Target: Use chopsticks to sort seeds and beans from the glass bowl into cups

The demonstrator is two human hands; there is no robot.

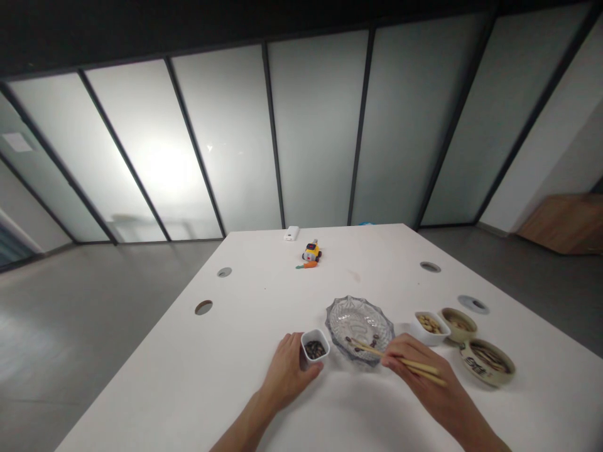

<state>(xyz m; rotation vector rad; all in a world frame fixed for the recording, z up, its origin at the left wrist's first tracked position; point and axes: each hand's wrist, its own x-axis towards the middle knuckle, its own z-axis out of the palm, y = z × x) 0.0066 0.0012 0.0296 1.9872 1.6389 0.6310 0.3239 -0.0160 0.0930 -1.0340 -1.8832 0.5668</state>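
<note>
My left hand [293,371] is wrapped round a small white square bowl [306,334], which has dark seeds [315,349] in it. Chopsticks [417,364] are gripped in my right hand [419,376], their tips reaching over a clear glass dish [336,317] with a scalloped rim. A few dark seeds lie in the front part of this dish, close to the chopstick tips. Whether the tips pinch a seed is too small to tell. The glass dish stands just right of the white bowl.
To the right are a white bowl of pale nuts [429,324] and two beige bowls, one behind [445,326] and one in front [480,370]. Farther back on the white table [264,314] lie a yellow toy vehicle [311,252], a toy carrot [308,265] and a white box [291,233].
</note>
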